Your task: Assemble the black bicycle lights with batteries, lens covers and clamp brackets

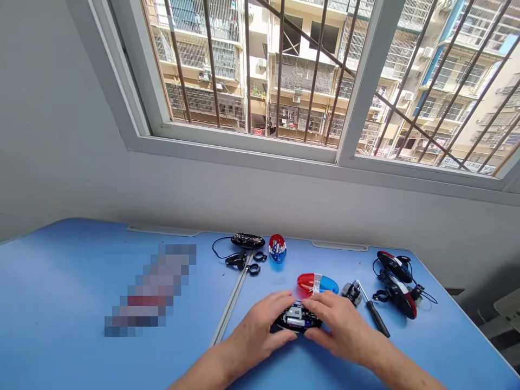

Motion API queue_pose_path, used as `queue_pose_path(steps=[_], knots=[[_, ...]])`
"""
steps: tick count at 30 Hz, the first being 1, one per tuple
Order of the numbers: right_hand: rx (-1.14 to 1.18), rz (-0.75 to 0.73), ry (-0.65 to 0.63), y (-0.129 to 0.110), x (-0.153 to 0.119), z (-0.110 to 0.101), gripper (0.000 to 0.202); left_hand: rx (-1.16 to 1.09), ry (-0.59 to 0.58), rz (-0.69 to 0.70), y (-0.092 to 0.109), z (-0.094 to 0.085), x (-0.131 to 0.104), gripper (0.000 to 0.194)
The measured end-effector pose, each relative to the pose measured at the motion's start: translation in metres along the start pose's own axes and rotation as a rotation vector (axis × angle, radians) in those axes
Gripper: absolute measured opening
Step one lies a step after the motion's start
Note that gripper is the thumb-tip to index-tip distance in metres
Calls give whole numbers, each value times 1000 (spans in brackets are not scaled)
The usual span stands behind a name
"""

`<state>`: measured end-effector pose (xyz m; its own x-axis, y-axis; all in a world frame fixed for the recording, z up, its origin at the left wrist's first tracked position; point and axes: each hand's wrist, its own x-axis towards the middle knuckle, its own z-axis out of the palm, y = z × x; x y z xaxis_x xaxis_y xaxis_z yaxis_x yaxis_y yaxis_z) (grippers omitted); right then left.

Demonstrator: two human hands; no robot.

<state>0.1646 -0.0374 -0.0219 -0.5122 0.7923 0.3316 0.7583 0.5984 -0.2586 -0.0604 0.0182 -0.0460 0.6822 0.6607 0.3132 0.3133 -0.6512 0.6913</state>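
Observation:
Both of my hands are around an open black oval bike-light housing with silver batteries inside, low on the blue table. My left hand grips its left end, thumb at the near edge and fingers over the far edge. On the right end, my right hand holds it in the same way. Just beyond the housing lies a red, white and blue lens cover, partly hidden by my fingers. A small dark bracket-like part and a black-handled screwdriver lie to the right.
Farther back are another black housing with a cable, a red-and-blue light and black ring clamps. Two black-and-red lights with cables lie at right. A pixelated object is at left. A wall and barred window stand behind.

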Motion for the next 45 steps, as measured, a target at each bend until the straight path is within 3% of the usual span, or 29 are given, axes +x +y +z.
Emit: queue_pose_path(steps=[5, 12, 19, 27, 33, 38, 45], knots=[[46, 7, 4, 0, -13, 6, 43, 93, -52, 6, -6, 2, -9, 67], [118, -50, 67, 3, -18, 6, 41, 142, 19, 122, -30, 16, -19, 50], [116, -78, 64, 7, -18, 6, 39, 182, 3, 220, -15, -1, -11, 43], [141, -86, 47, 9, -19, 6, 38, 219, 50, 321, -13, -2, -9, 39], [174, -65, 84, 9, -18, 7, 37, 100, -19, 185, -5, -5, -7, 37], [157, -52, 106, 9, -18, 6, 40, -30, -99, -68, 11, -10, -2, 57], [28, -20, -52, 6, -18, 1, 76, -156, -139, -145, 11, -7, 0, 51]])
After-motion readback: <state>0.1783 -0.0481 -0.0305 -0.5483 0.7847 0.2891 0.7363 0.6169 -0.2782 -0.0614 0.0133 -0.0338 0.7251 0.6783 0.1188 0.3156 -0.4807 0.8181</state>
